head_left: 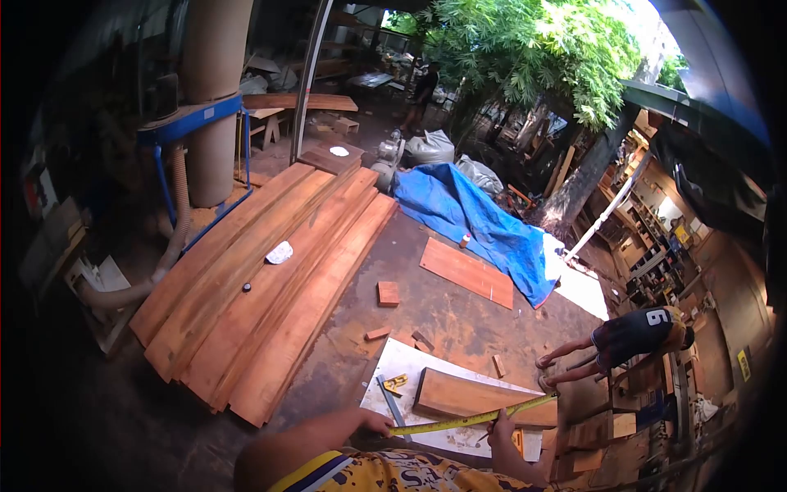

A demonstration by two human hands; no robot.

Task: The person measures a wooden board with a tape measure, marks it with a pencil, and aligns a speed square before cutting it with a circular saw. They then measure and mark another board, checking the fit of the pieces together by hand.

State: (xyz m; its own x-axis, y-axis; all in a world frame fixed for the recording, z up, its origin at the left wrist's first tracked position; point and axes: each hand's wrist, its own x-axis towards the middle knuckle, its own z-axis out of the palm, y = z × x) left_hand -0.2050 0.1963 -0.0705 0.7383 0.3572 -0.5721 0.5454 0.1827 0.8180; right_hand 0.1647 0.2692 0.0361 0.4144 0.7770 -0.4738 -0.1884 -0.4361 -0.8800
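A yellow tape measure is stretched out in front of me, its blade running across the near side of a thick wooden board. My left hand is closed on the blade's left end. Further right, the fingers of my right hand are closed around the blade, which carries on past them to the board's right end. The board lies on a white sheet. Left of the board rests a combination square with a yellow head. A small yellow-orange item lies beside my right hand.
Long wooden planks lie side by side at the left. Wood offcuts and a flat reddish panel are on the floor ahead, near a blue tarp. A person bends over at the right, by cluttered shelves. A dust collector stands back left.
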